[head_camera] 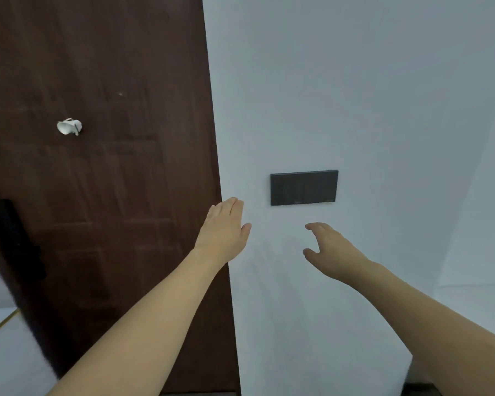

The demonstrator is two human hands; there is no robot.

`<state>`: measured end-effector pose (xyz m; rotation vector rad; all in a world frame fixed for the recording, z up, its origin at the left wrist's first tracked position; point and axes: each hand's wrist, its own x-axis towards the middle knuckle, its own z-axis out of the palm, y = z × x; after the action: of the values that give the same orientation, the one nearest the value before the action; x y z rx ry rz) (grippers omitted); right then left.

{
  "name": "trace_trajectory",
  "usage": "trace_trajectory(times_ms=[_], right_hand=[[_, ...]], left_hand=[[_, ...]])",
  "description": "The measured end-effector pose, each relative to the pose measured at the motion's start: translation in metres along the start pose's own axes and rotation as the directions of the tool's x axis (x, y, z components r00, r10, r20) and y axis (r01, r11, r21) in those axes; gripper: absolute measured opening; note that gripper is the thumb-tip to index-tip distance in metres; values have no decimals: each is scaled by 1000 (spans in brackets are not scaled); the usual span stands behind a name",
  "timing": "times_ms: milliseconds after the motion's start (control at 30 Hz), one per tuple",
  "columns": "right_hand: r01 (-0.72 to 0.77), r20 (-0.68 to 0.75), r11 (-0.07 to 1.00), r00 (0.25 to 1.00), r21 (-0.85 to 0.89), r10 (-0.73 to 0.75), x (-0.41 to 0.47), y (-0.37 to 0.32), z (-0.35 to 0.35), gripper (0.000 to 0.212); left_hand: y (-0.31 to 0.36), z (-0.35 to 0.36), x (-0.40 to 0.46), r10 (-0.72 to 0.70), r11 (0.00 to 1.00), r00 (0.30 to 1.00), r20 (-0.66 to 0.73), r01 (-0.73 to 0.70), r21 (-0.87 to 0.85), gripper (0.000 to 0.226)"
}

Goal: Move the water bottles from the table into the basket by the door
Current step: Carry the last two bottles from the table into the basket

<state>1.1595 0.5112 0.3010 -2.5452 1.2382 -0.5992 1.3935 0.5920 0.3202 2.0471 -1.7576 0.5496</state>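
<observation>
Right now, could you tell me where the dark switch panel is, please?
In the head view the dark switch panel sits on the white wall, right of the brown door, just above the gap between the left hand and right hand.

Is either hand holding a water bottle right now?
No, the left hand and right hand are both open and hold nothing.

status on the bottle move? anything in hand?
Done: cannot tell; no water bottle, table or basket is in this head view. In hand: nothing. The left hand is flat and open at the edge of the dark wooden door; the right hand is open, fingers loosely curved, below the black switch panel on the white wall. Left: unknown from this frame.
</observation>
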Motion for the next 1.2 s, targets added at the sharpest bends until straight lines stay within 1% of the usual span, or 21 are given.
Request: trace_trajectory(times_ms=[100, 200, 333, 533, 667, 767, 900, 1000, 1067, 1133, 1200], right_hand=[[-30, -14, 999, 999, -10, 30, -9, 41, -21, 59], [-45, -16, 999, 999, 1, 45, -22, 85, -40, 59], [-36, 4, 999, 999, 7, 36, -41, 156, -70, 60], [-29, 21, 1000, 999, 2, 28, -60, 259, -121, 60], [-12, 57, 1000, 998, 13, 11, -65, 300, -140, 60], [2, 46, 1000, 999, 23, -3, -70, 330, -152, 60], [-4, 59, 1000, 998, -3, 4, -84, 390, -175, 60], [-19, 48, 1000, 999, 6, 18, -97, 448, -203, 60], [-27, 37, 1000, 999, 7, 26, -107, 491, -222, 60], [-18, 44, 1000, 999, 4, 18, -116, 532, -239, 60], [-5, 64, 1000, 998, 7, 5, -125, 573, -257, 60]], left_hand=[[41, 11, 10, 13, 1000, 1000, 15, -14, 18, 59], [94, 26, 16, 30, 1000, 999, 35, -30, 1, 60], [173, 46, 23, 44, 999, 999, 1, -44, 8, 60], [286, 63, 32, 22, 1000, 1000, -20, -22, -8, 57], [335, 73, 39, 49, 999, 999, -5, -49, 12, 57], [368, 87, 55, 71, 997, 997, 16, -70, -6, 57], [432, 110, 69, 26, 996, 1000, 14, -25, -86, 56], [494, 125, 79, 43, 994, 998, 41, -39, -98, 56], [535, 132, 90, 54, 994, 998, 22, -52, -91, 56], [576, 137, 99, 16, 994, 1000, -8, -17, -105, 55], [617, 143, 105, -41, 988, 999, -2, 41, -147, 55]])
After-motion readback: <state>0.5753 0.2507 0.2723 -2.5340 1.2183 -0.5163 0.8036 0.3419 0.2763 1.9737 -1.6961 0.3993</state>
